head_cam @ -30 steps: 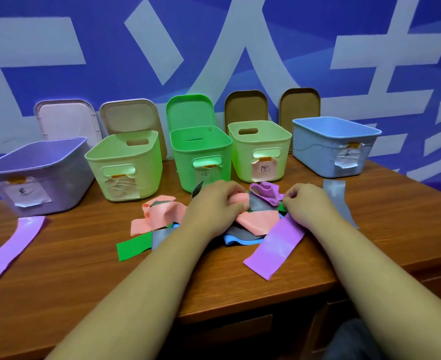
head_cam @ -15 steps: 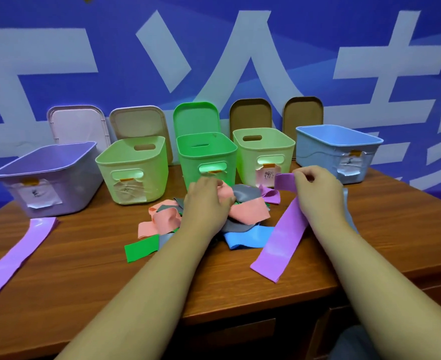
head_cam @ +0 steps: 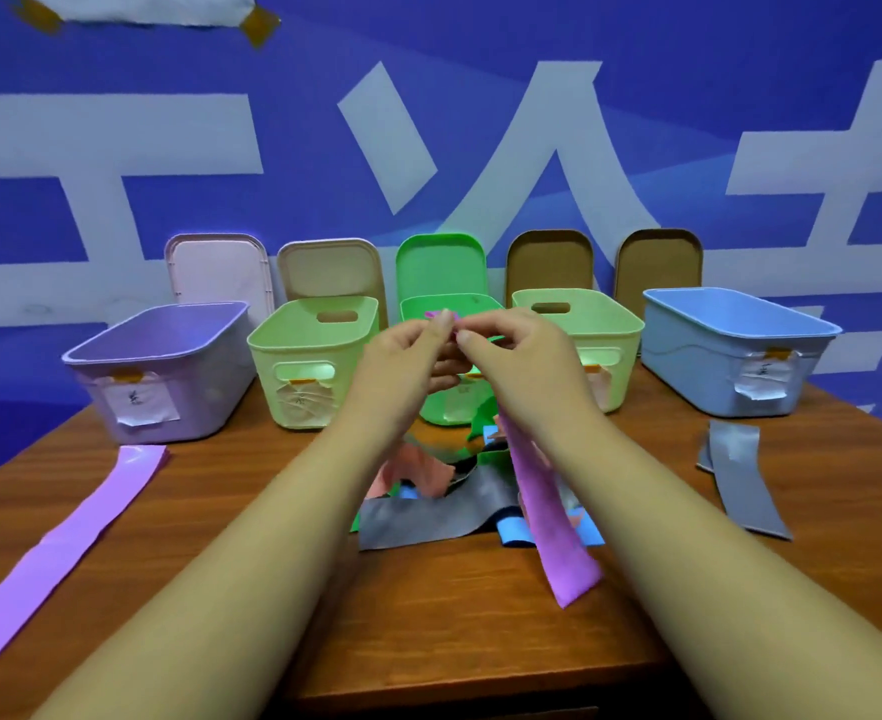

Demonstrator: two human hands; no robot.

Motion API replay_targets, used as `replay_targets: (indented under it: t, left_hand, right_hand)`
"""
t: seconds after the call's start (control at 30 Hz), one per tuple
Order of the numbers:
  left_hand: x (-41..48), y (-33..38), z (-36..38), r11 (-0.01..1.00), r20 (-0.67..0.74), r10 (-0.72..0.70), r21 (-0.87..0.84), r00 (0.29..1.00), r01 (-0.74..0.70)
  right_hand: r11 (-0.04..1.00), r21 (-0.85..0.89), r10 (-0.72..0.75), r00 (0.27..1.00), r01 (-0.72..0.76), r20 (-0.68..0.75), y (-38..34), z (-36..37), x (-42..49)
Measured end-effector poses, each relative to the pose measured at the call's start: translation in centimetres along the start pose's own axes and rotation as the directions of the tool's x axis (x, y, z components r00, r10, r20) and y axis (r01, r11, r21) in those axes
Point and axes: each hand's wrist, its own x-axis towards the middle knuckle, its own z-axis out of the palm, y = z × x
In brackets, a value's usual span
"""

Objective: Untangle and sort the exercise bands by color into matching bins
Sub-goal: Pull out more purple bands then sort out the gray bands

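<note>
My left hand [head_cam: 402, 371] and my right hand [head_cam: 522, 366] are raised together above the pile, both pinching the top end of a purple band [head_cam: 548, 511] that hangs down to the table. Beneath them lies the tangle of bands [head_cam: 439, 491]: pink, grey, green and blue. A second purple band [head_cam: 75, 527] lies flat at the left. A grey band [head_cam: 740, 475] lies at the right. Behind stand a purple bin [head_cam: 163, 371], a light green bin [head_cam: 304, 366], a bright green bin [head_cam: 449, 402], another light green bin [head_cam: 600, 330] and a blue bin [head_cam: 730, 350].
All the bins are open, with paper labels on their fronts. Their lids [head_cam: 330, 272] lean upright against the blue wall behind. The wooden table [head_cam: 454, 626] ends at its front edge just below my forearms.
Both hands have risen from the pile and come together, lifting the purple band's end so that it now hangs down. The camera has tilted upward.
</note>
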Motion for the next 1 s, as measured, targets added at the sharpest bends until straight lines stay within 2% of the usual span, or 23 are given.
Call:
replay_targets:
  t: [0.3,0.47,0.67,0.87,1.0]
  left_hand:
    - [0.4,-3.7,-5.8,0.996,-0.088,-0.069,0.046,0.994,0.073]
    - [0.4,-5.1,-6.3,0.994,-0.102,-0.077,0.064,0.992,0.084]
    - [0.4,-6.0,-6.2,0.978,-0.041,-0.018,0.207,0.999,0.026]
    - [-0.1,-6.2,-6.2,0.991,0.030,-0.085,0.111,0.996,0.082]
    - [-0.9,-6.0,-6.3,0.987,0.052,-0.068,0.146,0.996,0.060]
  right_hand:
    - [0.981,0.090,0.153,0.967,-0.174,0.204,2.3,5.6,-0.3]
    - [0.986,-0.006,0.164,0.960,-0.167,0.226,4.4,6.3,-1.8]
    - [0.984,-0.092,0.175,0.920,-0.152,0.351,4.4,5.6,-2.0]
    - [0.971,-0.044,0.231,0.887,-0.234,0.400,4.8,4.8,-2.7]
    - [0.963,-0.071,0.265,0.864,-0.261,0.428,5.1,4.8,-2.8]
